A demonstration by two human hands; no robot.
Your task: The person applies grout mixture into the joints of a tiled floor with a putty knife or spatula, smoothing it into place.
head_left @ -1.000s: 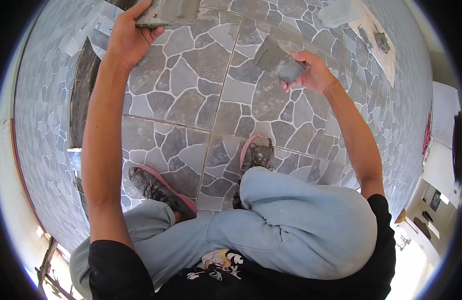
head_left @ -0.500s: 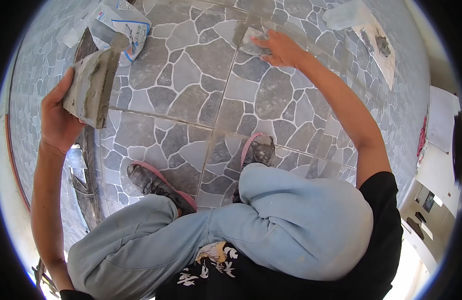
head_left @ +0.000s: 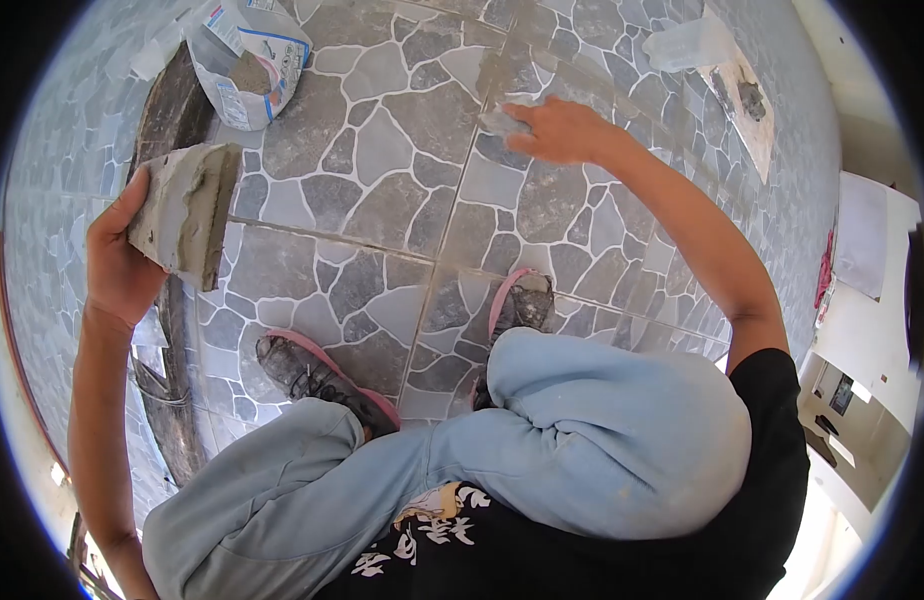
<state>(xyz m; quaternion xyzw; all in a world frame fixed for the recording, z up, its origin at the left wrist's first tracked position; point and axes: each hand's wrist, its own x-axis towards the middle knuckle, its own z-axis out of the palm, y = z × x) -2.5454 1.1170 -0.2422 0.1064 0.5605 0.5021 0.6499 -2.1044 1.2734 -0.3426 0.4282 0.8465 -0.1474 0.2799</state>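
My left hand (head_left: 125, 262) holds up a block-like slab (head_left: 182, 212) coated with thick grey mortar, its fingers wrapped round the lower left side. At the top centre, my right hand (head_left: 562, 130) grips a thin, pale grey flat piece (head_left: 506, 117) against the floor. This piece lies over a tile joint, beside a damp-looking strip of grout. Stone-patterned grey tiles (head_left: 382, 200) with white lines lie under both hands.
An open plastic bag (head_left: 252, 60) of grey powder stands at the upper left beside a dark wooden plank (head_left: 172, 110). A pale board (head_left: 739, 95) with a mortar lump lies at the upper right. My shoes (head_left: 327, 380) rest on the tiles.
My right hand and the flat piece have moved slightly down in view. The mortar-coated slab has dropped a little and tilted, with more of the bag now showing behind it.
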